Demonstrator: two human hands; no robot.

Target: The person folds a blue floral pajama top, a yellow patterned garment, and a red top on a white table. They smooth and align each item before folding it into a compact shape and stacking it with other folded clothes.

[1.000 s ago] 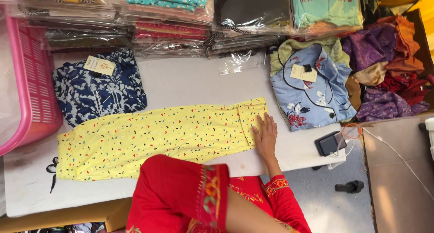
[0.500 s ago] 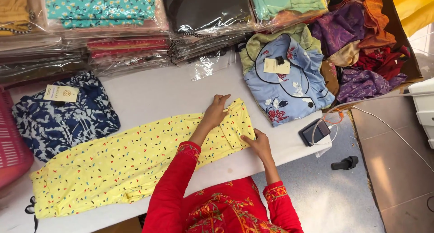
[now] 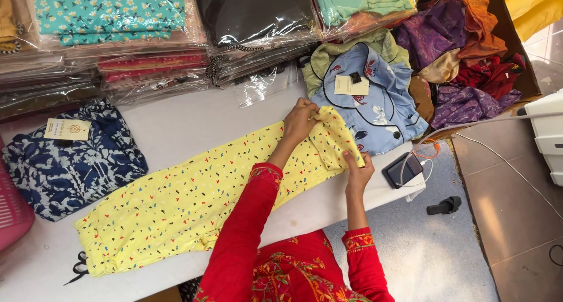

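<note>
Both hands pinched the right-hand end of the long yellow printed cotton trousers (image 3: 193, 202), left hand (image 3: 300, 121) far, right hand (image 3: 356, 172) near; only that end was lifted off the white table (image 3: 193, 126), the rest lay flat.

A white worktop (image 3: 176, 132) fills the middle. At its back edge sit stacks of folded clothes in clear bags (image 3: 146, 50). To the right, the floor (image 3: 504, 202) has brown tiles, and a thin white cable (image 3: 504, 161) runs across it.
</note>
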